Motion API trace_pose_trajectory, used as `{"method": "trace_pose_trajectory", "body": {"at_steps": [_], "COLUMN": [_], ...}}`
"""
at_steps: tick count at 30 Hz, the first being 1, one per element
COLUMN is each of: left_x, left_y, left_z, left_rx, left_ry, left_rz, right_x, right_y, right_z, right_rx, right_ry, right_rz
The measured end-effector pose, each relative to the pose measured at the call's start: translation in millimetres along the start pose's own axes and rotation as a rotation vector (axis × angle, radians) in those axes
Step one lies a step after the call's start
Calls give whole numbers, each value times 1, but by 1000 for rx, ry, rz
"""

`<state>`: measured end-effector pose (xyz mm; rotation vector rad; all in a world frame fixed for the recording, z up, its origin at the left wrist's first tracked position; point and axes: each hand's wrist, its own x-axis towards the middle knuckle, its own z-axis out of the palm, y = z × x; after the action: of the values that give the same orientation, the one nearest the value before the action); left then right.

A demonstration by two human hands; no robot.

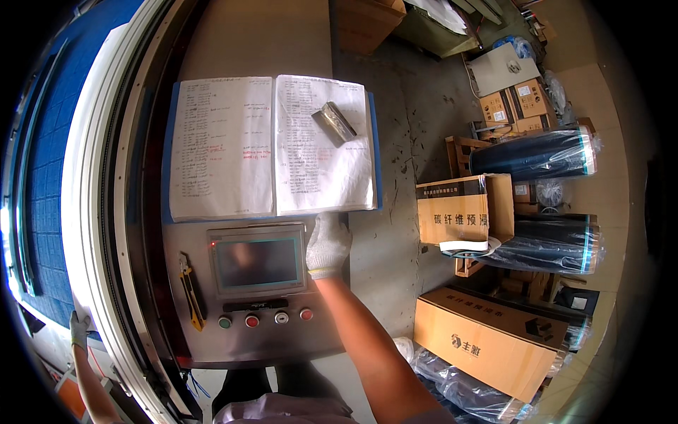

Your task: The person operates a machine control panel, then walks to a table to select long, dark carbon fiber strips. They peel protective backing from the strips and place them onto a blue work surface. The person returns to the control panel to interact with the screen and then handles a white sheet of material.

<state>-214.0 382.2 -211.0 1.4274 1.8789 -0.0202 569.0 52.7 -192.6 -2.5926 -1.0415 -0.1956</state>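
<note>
Left hand [79, 329], white glove, far left, resting against machine's curved rim [95, 233]; grip state cannot tell. Yellow utility knife [189, 293] on steel control panel [191, 247] beside touchscreen [257, 262]. Open logbook [272, 145] above screen: blue cover, white pages, handwritten columns; light, floppy, pages likely to slide, best taken at lower edge or spine. Metal block [335, 121] weighting right page. Right hand [326, 244], gloved, fingers curled at logbook's lower right edge, touching, not clearly gripping.

Both hands wear white knit gloves with yellowish cuffs: right hand [327, 244], left hand [79, 329]. Forearms are bare, without sleeves.
</note>
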Motion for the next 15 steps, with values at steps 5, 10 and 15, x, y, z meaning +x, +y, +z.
{"method": "trace_pose_trajectory", "body": {"at_steps": [5, 10, 15], "left_x": [1, 6, 2], "left_y": [2, -9, -3], "left_z": [5, -5, -1], "left_rx": [-21, -60, -32], "left_ry": [-7, -22, -11], "left_rz": [-65, -34, -49], "right_x": [-1, 1, 0], "right_y": [0, -3, -3], "right_z": [-1, -3, -2], "right_rx": [-3, -17, -26], "right_ry": [-1, -40, -23], "right_rz": [4, 16, 16]}}
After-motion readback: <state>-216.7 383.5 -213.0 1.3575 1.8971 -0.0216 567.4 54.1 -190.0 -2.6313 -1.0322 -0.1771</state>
